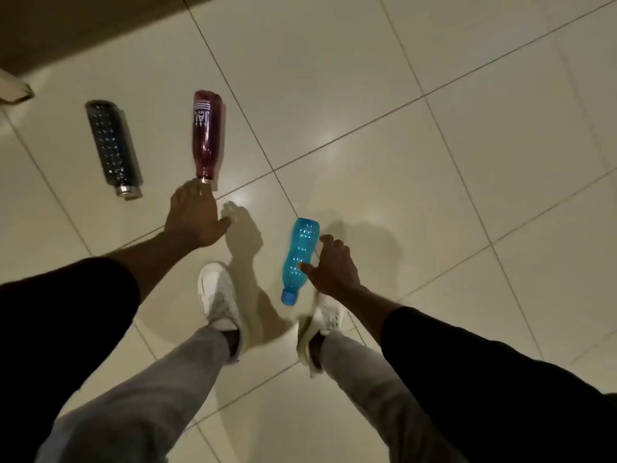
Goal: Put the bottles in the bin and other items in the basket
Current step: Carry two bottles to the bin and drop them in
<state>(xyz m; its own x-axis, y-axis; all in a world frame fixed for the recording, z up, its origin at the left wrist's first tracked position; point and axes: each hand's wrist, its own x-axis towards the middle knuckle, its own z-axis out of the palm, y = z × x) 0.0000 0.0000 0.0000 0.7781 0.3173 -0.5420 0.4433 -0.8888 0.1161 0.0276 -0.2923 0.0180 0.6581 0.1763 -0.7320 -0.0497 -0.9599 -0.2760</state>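
Three bottles lie on the tiled floor. A blue plastic bottle point(299, 255) lies in front of my feet, cap toward me. My right hand point(334, 267) is open beside it, thumb touching its side, fingers spread over its right edge. A maroon bottle point(207, 133) with white lettering lies further off, its metal neck pointing at me. My left hand point(193, 218) reaches toward that neck, fingertips at or just short of it, holding nothing. A dark dotted bottle point(112, 145) lies to the left of the maroon one. No bin or basket is in view.
My two white shoes point(217, 295) stand on the cream floor tiles point(434, 162) just below the blue bottle. A dark wall base point(83, 25) runs along the top left. A pale object point(13, 88) shows at the left edge.
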